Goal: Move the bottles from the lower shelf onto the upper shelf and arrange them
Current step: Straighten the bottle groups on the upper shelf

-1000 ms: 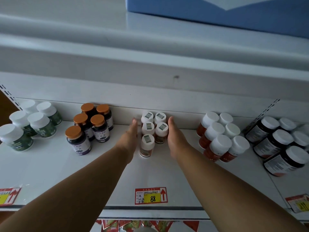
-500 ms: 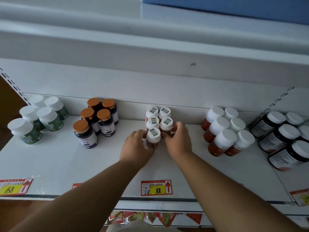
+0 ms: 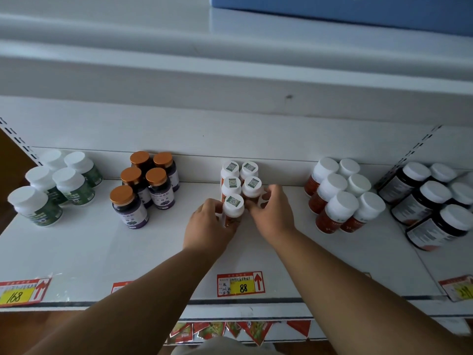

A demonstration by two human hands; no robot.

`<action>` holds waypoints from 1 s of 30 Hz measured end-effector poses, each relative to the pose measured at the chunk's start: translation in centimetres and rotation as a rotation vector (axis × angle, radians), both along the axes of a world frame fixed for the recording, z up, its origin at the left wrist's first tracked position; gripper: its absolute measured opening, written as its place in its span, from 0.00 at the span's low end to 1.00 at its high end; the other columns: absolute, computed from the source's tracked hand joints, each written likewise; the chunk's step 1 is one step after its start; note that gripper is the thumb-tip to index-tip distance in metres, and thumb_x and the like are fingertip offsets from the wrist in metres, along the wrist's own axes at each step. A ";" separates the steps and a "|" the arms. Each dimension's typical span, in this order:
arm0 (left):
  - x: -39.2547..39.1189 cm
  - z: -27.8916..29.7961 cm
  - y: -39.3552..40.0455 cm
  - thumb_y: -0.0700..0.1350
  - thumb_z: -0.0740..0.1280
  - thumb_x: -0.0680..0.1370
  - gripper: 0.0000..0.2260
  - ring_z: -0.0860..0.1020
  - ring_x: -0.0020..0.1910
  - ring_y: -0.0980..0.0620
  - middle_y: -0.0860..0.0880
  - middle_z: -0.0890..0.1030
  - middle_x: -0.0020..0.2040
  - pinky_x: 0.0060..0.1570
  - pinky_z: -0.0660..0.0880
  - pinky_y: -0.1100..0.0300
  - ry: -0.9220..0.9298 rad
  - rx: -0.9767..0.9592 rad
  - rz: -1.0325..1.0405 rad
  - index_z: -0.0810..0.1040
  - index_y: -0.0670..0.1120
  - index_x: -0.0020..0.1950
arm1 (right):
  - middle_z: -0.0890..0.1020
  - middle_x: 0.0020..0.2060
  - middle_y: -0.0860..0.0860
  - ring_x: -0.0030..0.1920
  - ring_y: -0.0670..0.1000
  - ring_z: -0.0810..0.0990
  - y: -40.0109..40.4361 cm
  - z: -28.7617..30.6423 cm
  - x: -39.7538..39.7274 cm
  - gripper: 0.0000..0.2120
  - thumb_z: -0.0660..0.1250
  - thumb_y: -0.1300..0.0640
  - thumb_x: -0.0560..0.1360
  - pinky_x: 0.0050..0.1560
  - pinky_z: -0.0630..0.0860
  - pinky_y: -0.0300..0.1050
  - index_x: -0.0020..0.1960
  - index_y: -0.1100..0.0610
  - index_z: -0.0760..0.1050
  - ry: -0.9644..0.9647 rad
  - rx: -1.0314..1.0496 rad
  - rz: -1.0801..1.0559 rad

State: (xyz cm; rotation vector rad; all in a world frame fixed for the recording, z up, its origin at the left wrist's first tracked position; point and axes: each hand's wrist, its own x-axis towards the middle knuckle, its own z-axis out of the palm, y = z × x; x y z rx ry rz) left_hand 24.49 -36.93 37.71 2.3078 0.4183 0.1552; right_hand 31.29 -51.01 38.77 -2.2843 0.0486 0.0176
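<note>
Several small white-capped bottles with sticker-topped lids stand clustered mid-shelf on the white shelf (image 3: 102, 252). The front bottle (image 3: 233, 208) is gripped by my left hand (image 3: 207, 226), fingers curled round its left side. My right hand (image 3: 273, 213) curls round the bottle behind it on the right (image 3: 252, 187). Both bottles stand upright on the shelf. Another shelf board (image 3: 230, 80) runs above.
Green-labelled white-cap bottles (image 3: 51, 188) stand at far left, copper-capped purple bottles (image 3: 146, 185) left of centre, red bottles with white caps (image 3: 343, 196) to the right, dark jars (image 3: 430, 206) at far right. Price tags (image 3: 240, 284) line the front edge. A blue box (image 3: 358, 11) sits on top.
A second ago both hands lay flat and open either side of the cluster. They drew back to its front and curled round the front bottles.
</note>
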 end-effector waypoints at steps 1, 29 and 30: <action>0.0 0.0 0.1 0.59 0.73 0.73 0.21 0.76 0.51 0.53 0.54 0.78 0.54 0.44 0.73 0.61 0.002 -0.005 -0.009 0.73 0.51 0.59 | 0.76 0.52 0.50 0.48 0.52 0.79 0.0 0.1 -0.4 0.24 0.75 0.44 0.70 0.45 0.75 0.47 0.57 0.53 0.69 -0.010 -0.008 -0.018; -10.5 4.4 -2.0 0.48 0.72 0.76 0.17 0.75 0.50 0.59 0.58 0.75 0.56 0.46 0.71 0.67 -0.177 0.029 0.100 0.71 0.53 0.63 | 0.77 0.50 0.45 0.47 0.44 0.78 -1.1 5.0 -10.2 0.12 0.71 0.51 0.76 0.43 0.73 0.34 0.55 0.49 0.70 -0.207 0.010 0.353; -11.2 4.6 -2.0 0.48 0.71 0.76 0.17 0.75 0.50 0.60 0.59 0.75 0.55 0.46 0.71 0.67 -0.179 0.031 0.112 0.71 0.53 0.62 | 0.77 0.50 0.45 0.47 0.44 0.78 -1.0 4.9 -10.6 0.12 0.71 0.51 0.76 0.44 0.74 0.37 0.54 0.48 0.69 -0.214 0.027 0.366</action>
